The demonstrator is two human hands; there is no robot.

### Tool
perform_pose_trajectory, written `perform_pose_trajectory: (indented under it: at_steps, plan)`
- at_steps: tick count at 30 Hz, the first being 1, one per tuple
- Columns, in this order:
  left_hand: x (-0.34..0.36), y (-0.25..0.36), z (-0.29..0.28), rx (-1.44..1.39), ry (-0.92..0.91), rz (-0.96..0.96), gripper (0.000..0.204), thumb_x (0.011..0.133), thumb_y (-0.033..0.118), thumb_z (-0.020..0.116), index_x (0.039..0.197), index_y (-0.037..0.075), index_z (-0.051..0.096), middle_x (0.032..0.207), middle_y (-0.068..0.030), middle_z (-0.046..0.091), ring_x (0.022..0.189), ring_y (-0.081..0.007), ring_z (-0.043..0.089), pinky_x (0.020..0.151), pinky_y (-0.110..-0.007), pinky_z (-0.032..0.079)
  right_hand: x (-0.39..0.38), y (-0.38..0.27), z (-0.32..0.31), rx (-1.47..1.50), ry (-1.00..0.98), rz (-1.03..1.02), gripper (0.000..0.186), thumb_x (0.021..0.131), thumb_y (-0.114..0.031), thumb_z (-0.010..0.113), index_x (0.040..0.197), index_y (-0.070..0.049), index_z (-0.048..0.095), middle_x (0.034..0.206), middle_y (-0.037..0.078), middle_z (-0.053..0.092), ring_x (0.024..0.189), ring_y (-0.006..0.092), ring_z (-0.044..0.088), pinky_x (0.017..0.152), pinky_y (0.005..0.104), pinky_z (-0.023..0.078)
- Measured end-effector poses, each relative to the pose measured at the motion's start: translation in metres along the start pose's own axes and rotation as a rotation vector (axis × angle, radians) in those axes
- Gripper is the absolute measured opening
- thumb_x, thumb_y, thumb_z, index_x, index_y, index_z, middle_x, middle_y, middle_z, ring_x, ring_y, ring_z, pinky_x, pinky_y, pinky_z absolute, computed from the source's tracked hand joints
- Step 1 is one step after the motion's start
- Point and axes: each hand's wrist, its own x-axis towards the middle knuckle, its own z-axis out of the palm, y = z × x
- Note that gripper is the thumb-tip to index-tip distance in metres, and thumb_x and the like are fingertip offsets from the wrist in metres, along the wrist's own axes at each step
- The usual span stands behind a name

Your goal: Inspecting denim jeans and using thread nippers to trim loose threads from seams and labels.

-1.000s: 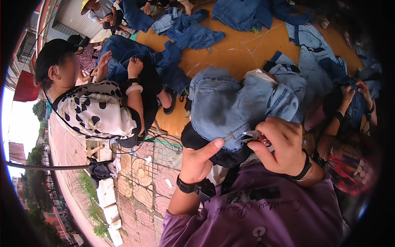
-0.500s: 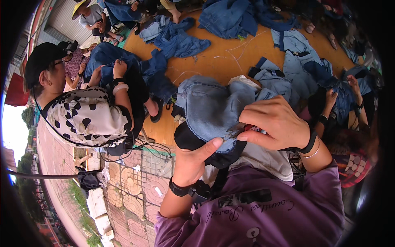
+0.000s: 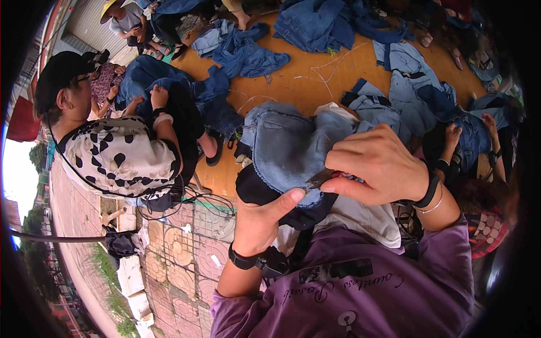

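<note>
A light blue denim garment with a frayed, stitched edge lies bunched in front of me. My left hand is closed on its near edge, with the thumb pressed on top and the other fingers hidden under the cloth. Above the same edge, my right hand is closed around small thread snips. Their metal blades point left at the seam, close to my left thumb tip; a bit of red handle shows between my fingers. Black cloth hangs beneath the denim.
An orange-brown table carries several piles of denim. A co-worker in a spotted top handles dark denim at my left; another person's hands hold denim at right. Black cables loop above the paving at lower left.
The snips and my right hand have shifted slightly left and down along the seam. The left co-worker's hands have moved apart a little; my left hand stays nearly still.
</note>
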Motion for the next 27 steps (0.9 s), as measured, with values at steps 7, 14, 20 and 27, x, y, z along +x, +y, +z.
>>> perform_pose_trajectory:
  at_steps: [7,14,20,27]
  plan:
    - [-0.001,0.002,-0.002,0.013,0.017,0.026,0.041,0.082,-0.003,0.073,0.120,-0.003,0.059,0.110,-0.0077,0.066,0.099,-0.0156,0.062,0.090,-0.030,0.048,0.001,0.005,0.007,0.171,-0.015,0.021,0.030,0.082,-0.028,0.073,0.074,-0.009,0.053,0.060,0.006,0.046,0.054,0.0276,0.050,0.047,0.0381,0.033]
    - [-0.004,0.005,-0.005,0.019,0.026,0.002,0.041,0.082,-0.002,0.073,0.120,-0.003,0.059,0.110,-0.0079,0.066,0.098,-0.0160,0.062,0.089,-0.030,0.049,0.004,0.001,0.010,0.199,-0.009,0.031,0.029,0.082,-0.027,0.073,0.074,-0.008,0.052,0.060,0.006,0.045,0.053,0.0280,0.050,0.048,0.0381,0.033]
    - [-0.012,0.003,-0.007,-0.009,0.047,-0.001,0.041,0.082,-0.004,0.072,0.121,-0.003,0.058,0.110,-0.0081,0.066,0.098,-0.0162,0.062,0.089,-0.031,0.049,-0.001,-0.010,0.021,0.118,0.076,0.029,0.030,0.080,-0.029,0.074,0.074,-0.009,0.053,0.062,0.004,0.047,0.053,0.0255,0.050,0.047,0.0369,0.034]
    - [-0.020,-0.005,-0.011,-0.021,0.046,-0.017,0.041,0.082,-0.004,0.072,0.121,-0.003,0.058,0.110,-0.0082,0.066,0.099,-0.0166,0.063,0.090,-0.031,0.049,-0.006,-0.018,0.022,0.017,0.058,-0.004,0.029,0.079,-0.029,0.075,0.074,-0.009,0.054,0.061,0.003,0.046,0.053,0.0233,0.050,0.046,0.0356,0.034]
